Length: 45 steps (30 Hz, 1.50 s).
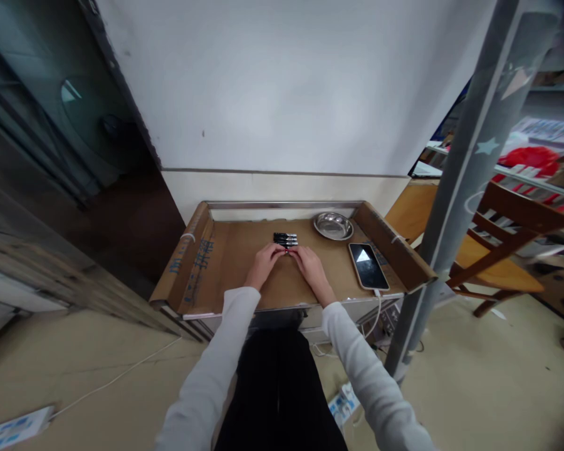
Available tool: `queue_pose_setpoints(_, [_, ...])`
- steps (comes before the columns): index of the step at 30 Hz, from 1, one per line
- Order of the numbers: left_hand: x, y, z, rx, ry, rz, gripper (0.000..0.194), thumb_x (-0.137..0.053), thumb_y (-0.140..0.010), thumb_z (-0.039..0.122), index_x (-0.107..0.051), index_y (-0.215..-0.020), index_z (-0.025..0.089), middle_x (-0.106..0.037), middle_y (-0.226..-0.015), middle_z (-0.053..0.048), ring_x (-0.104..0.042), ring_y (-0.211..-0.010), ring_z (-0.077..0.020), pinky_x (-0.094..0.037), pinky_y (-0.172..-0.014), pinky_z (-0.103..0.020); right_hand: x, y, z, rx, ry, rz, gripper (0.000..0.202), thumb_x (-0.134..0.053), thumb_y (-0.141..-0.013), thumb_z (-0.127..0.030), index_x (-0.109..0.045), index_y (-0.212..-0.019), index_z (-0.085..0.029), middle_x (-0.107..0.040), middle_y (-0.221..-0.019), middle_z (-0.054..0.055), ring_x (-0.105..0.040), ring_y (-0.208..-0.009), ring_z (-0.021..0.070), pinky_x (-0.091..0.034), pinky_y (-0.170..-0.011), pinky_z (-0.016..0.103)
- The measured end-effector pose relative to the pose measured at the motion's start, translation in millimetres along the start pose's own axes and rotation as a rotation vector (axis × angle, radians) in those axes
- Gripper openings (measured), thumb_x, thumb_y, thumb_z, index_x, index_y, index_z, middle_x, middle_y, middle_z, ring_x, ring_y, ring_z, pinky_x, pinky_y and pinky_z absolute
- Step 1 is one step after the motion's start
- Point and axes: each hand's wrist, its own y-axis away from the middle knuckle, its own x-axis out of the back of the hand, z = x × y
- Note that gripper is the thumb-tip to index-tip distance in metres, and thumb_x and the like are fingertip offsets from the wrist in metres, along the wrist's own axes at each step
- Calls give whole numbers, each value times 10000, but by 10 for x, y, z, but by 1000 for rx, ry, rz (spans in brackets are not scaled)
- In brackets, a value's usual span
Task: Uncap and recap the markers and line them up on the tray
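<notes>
My left hand (267, 260) and my right hand (308, 263) meet near the middle of a cardboard-lined table (235, 250). The fingertips of both are pinched together, with a small dark and reddish thing (287, 251) between them, too small to name. Just beyond the fingertips lies a row of several short black sticks with silvery ends (285, 238), pen-like, side by side. The nearest of them is partly covered by my fingers.
A shiny round metal dish (333, 226) sits at the back right. In front of it lies a phone (368, 267) with a white cable (378, 307). Cardboard walls (397, 247) edge the table's sides. A grey pole (460, 188) and a wooden chair (502, 269) stand at right.
</notes>
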Motion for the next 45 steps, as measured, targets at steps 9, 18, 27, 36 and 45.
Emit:
queue_pose_setpoints(9, [-7, 0, -15, -2, -42, 40, 141, -464, -884, 261, -585, -925, 201, -622, -929, -27, -587, -902, -143, -455, -845, -284, -23, -19, 9, -19, -13, 23, 236, -370, -928, -294, -569, -1013, -199, -630, -955, 75, -575, -903, 195, -438, -840, 318])
queue_pose_setpoints(18, [-55, 22, -14, -34, -68, 16, 218, -375, -918, 223, -549, -1050, 222, -621, -1050, -33, -584, -988, -142, -452, -912, -300, -62, -10, 52, 8, -124, 8, 212, -380, -924, -275, -541, -1035, -192, -626, -998, 77, -581, -923, 187, -448, -842, 306])
queue_pose_setpoints(27, [-79, 40, -42, -40, -102, -22, 275, -324, -926, 179, -499, -1130, 234, -592, -1117, -38, -559, -1047, -145, -438, -949, -327, -51, -8, 53, -11, -72, -19, 205, -366, -926, -260, -545, -1009, -203, -624, -944, 75, -583, -879, 192, -449, -808, 305])
queue_pose_setpoints(36, [-53, 21, 60, -49, -119, 2, 200, -354, -926, 225, -498, -1064, 210, -579, -1070, -55, -567, -1005, -144, -440, -917, -298, -81, -5, 73, -18, -94, -22, 198, -369, -922, -256, -552, -976, -206, -626, -931, 69, -582, -870, 188, -449, -800, 300])
queue_pose_setpoints(45, [-59, 40, 43, 6, -102, -68, 274, -413, -904, 221, -417, -1178, 234, -620, -1073, -32, -604, -964, -144, -463, -859, -294, -58, -4, 41, -22, -133, -21, 218, -387, -916, -286, -562, -1028, -218, -623, -1016, 70, -574, -956, 192, -439, -864, 318])
